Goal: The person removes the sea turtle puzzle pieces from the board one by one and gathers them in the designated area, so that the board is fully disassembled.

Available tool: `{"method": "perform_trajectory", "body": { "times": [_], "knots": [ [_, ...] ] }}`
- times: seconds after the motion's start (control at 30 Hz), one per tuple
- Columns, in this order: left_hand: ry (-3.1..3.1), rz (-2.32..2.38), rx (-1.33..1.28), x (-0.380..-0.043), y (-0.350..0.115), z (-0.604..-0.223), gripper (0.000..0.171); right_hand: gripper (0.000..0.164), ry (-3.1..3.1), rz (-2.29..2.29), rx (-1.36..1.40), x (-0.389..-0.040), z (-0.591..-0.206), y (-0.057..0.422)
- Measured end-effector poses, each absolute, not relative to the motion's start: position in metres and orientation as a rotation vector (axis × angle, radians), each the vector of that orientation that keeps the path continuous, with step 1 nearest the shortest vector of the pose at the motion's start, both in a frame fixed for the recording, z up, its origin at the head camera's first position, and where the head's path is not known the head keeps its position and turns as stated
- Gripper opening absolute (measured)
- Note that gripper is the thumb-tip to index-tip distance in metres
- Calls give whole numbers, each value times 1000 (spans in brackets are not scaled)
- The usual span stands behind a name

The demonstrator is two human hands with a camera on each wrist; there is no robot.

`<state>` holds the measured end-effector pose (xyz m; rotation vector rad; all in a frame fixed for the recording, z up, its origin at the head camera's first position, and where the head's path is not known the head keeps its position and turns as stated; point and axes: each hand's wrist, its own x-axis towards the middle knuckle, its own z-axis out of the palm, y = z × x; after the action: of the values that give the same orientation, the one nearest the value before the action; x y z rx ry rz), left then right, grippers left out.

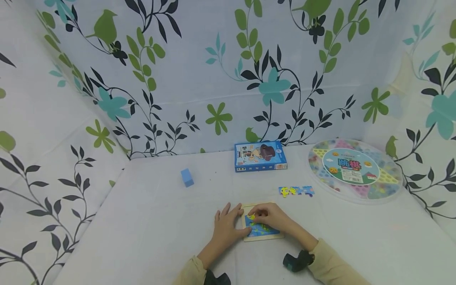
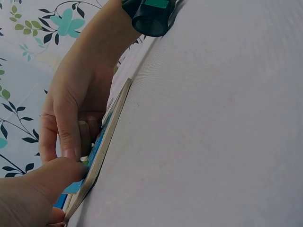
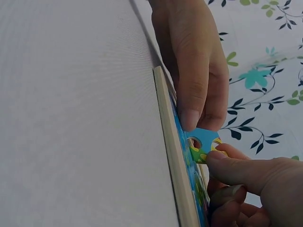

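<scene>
A jigsaw puzzle board with a pale wooden rim and a blue picture lies on the white table. My right hand is over its upper part, pinching a puzzle piece between thumb and fingers. Blue with yellow and green, this piece tilts up from the board's surface. My left hand rests at the board's left side, its fingers spread and fairly straight. The left thumb presses on the picture; in the right wrist view its tip is right at the piece's upper edge.
Several loose puzzle pieces lie beyond the board to the right. Behind are a blue box and a round game board in clear packaging. A blue block sits back left. Patterned cloth walls the table.
</scene>
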<state>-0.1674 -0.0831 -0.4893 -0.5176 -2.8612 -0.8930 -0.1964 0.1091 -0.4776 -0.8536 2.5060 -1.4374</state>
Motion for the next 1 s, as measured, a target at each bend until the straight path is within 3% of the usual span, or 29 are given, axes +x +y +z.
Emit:
{"method": "perform_trajectory", "body": {
  "times": [0.33, 0.6, 1.0],
  "knots": [
    [-2877, -890, -515, -167, -83, -490, 52, 17, 2468, -1468, -734, -198, -479, 113],
    [-2849, -890, -531, -167, -83, -489, 53, 25, 2460, -1406, -791, -199, -478, 113],
    [-2888, -860, -555, -166, -86, -489, 61, 24, 2379, -1452, -848, -203, -481, 120]
  ]
}}
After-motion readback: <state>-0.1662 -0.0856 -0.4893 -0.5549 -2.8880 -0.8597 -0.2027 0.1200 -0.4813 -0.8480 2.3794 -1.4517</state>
